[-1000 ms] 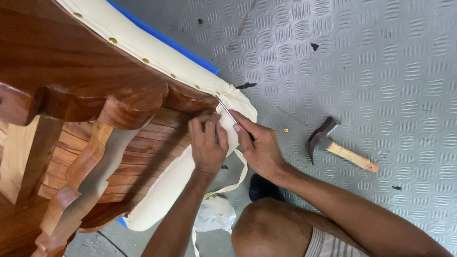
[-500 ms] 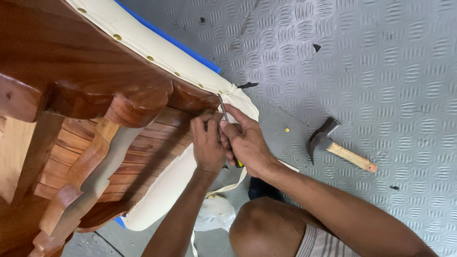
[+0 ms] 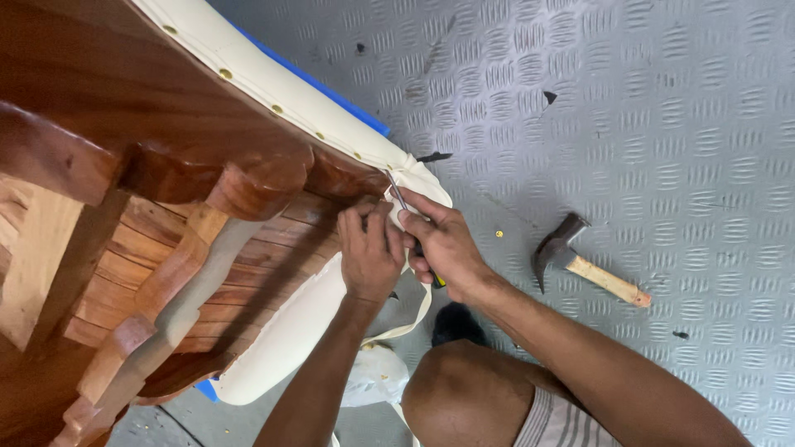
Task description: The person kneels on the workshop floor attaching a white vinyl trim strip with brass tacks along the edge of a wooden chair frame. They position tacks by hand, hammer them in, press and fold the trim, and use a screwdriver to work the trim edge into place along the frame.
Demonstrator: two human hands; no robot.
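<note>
A carved, red-brown wooden chair frame lies tipped on its side, covered with cream upholstery fastened by a row of brass tacks. My left hand presses on the wood and cream fabric at the frame's corner. My right hand grips a thin metal tool with a yellow and black handle, its tip pushed into the seam between wood and fabric. Both hands touch each other there.
A claw hammer with a wooden handle lies on the grey checker-plate floor to the right. A loose brass tack sits near it. My bent knee is at the bottom. Blue material shows behind the chair.
Both hands have crept slightly up toward the corner of the frame, and the right hand's tool tip has slid further into the seam. The hammer has not moved.
</note>
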